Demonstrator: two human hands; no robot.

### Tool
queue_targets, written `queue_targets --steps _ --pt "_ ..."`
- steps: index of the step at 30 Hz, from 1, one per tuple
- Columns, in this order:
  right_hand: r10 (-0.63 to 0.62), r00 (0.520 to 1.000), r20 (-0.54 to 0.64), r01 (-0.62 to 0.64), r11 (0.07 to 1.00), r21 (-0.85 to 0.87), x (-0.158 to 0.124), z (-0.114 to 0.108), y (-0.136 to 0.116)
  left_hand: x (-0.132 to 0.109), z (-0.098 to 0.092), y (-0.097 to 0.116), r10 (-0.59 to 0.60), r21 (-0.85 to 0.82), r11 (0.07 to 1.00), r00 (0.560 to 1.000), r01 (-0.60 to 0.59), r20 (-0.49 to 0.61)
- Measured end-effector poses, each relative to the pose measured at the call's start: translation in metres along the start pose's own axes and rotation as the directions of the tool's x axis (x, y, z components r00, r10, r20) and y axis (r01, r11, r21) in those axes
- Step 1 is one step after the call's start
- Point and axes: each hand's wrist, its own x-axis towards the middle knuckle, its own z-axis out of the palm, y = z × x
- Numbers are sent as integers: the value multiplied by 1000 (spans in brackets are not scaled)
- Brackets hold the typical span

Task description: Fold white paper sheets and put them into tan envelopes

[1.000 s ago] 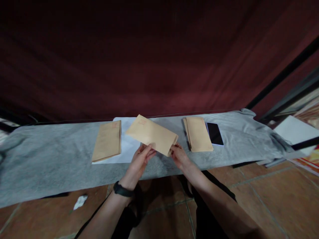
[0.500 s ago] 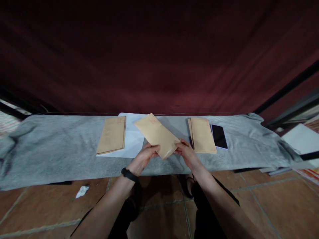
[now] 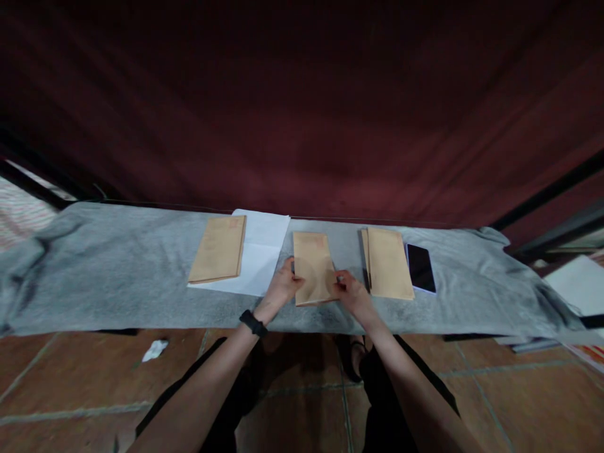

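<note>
Between my hands a brown paper envelope (image 3: 313, 267) stands nearly straight, its lower edge toward me and slightly parted. My left hand (image 3: 284, 283) pinches its left edge, thumb on the face. At the right edge, my right hand (image 3: 350, 290) grips it between thumb and curled fingers. To the left, a stack of brown envelopes (image 3: 218, 248) overlaps white paper sheets (image 3: 262, 242). Another few brown envelopes (image 3: 389, 263) lie just right of my right hand. Whether the held envelope rests on the cloth I cannot tell.
A grey cloth (image 3: 132, 270) covers the long narrow bench. Beside the right-hand envelopes lies a phone (image 3: 421, 268). A dark red curtain (image 3: 302, 126) hangs behind. On the tiled floor is a crumpled white tissue (image 3: 155, 350), and white boards (image 3: 578, 283) stand at far right.
The held envelope has turned from a slant to nearly upright and come down closer to the cloth. Both hands still grip its sides. The view has shifted slightly.
</note>
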Motion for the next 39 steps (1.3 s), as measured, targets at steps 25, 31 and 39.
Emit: queue_targets --steps 25,31,39 --pt "-300 937 177 348 777 -525 -18 18 -7 53 39 14 492 757 456 841 -469 225" --pt "-256 939 229 341 779 -526 -16 12 -8 98 49 26 383 849 320 877 -421 290" --pt "-262 885 386 415 819 -397 -1 -7 2 46 38 -4 387 815 281 837 -507 387"
